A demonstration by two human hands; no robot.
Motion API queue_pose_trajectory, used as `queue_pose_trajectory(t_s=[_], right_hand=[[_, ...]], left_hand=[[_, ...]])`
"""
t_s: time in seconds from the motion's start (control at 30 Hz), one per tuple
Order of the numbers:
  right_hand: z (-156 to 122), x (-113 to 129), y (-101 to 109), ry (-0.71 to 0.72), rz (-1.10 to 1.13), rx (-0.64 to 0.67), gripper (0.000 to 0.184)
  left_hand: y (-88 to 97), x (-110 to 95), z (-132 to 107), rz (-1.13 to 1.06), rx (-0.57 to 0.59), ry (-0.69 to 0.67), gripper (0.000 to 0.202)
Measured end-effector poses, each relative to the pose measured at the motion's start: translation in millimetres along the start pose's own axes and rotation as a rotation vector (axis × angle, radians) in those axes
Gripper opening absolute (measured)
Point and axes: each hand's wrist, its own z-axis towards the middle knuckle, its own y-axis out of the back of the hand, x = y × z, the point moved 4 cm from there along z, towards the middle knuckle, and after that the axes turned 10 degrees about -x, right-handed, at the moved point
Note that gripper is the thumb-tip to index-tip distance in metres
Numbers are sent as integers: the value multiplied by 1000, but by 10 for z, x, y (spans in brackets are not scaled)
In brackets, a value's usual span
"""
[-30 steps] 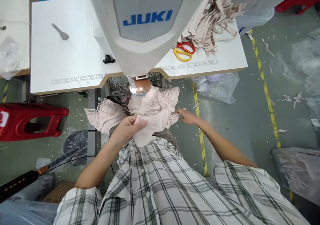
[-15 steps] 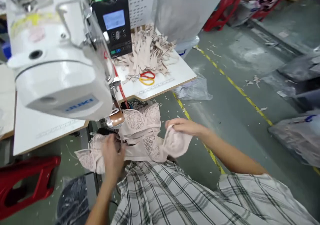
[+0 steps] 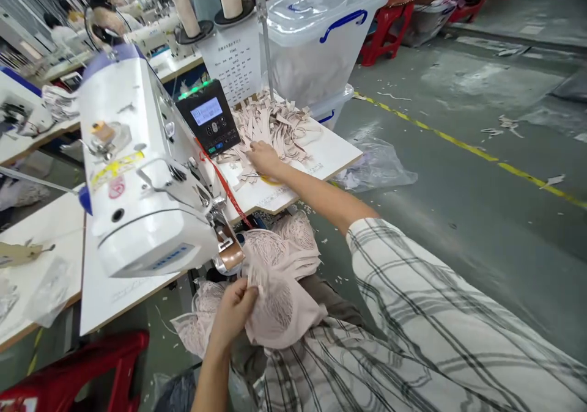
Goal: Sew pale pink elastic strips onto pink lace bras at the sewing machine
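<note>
Worktop beside sewing machine: right hand lies open on beige strips; below the machine, left hand grips lace bra.

head cam | faces forward-down | close over sewing machine (single view)

The bra is pale pink with a lacy floral pattern, the strap pieces a matching beige-pink. Sewing machine and worktop are both white, my shirt is white with dark grey plaid, and the stool is bright red.
</note>
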Motion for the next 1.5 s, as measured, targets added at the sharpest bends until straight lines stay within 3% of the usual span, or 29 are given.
queue_pose_trajectory(t_s=[0.13,0.23,0.3,0.37,0.47,0.57,0.6,0.67,0.73,0.83,0.87,0.9,1.0,1.03,1.1,1.2,1.27,1.33,1.37,1.5], right_hand=[[297,14,67,-14,84,-64,24],[92,111,288,17,148,-140,35],[-265,260,434,60,197,-134,41],[-768,507,537,186,283,-27,31],[-1661,1030,638,658,594,324,20],[-2190,1311,680,733,679,414,18],[-2266,1357,666,705,688,431,17],[-2329,1398,617,625,713,471,17],[-2326,1375,578,515,758,412,17],[-2335,1196,506,148,836,153,25],[-2379,1138,438,3,885,165,32],[-2448,1113,339,-127,962,280,40],[-2727,1238,66,-413,1313,867,54],[-2788,1301,23,-504,1430,982,54],[-2814,1384,-28,-710,1609,995,48],[-2693,1355,-36,-918,1699,752,37],[-2556,1212,21,-971,1695,504,31],[-2433,1077,108,-936,1695,394,29],[-2387,1047,153,-876,1688,430,28],[-2345,1188,328,-471,1538,794,23]], left_hand=[[98,79,-149,105,-111,-31,49],[135,95,-216,83,-175,-45,47],[128,42,-246,30,-201,-33,45],[83,-68,-282,23,-193,-56,43],[7,-287,-344,162,-205,-224,32],[15,-374,-354,281,-332,-293,27],[14,-347,-334,283,-318,-261,29],[-18,-227,-282,212,-177,-139,27],[-51,-84,-258,56,-50,-4,40],[-34,76,-272,-204,-115,145,45],[-25,108,-282,-266,-161,178,44],[-22,128,-290,-306,-190,203,44],[-37,125,-299,-329,-203,231,44],[-46,109,-299,-313,-190,226,44],[-58,70,-303,-266,-160,207,44],[-45,5,-307,-193,-121,164,44],[-6,-40,-304,-137,-121,130,45],[32,-80,-295,-86,-117,103,46],[48,-96,-288,-67,-113,92,47],[76,-126,-254,-4,-57,73,47]])
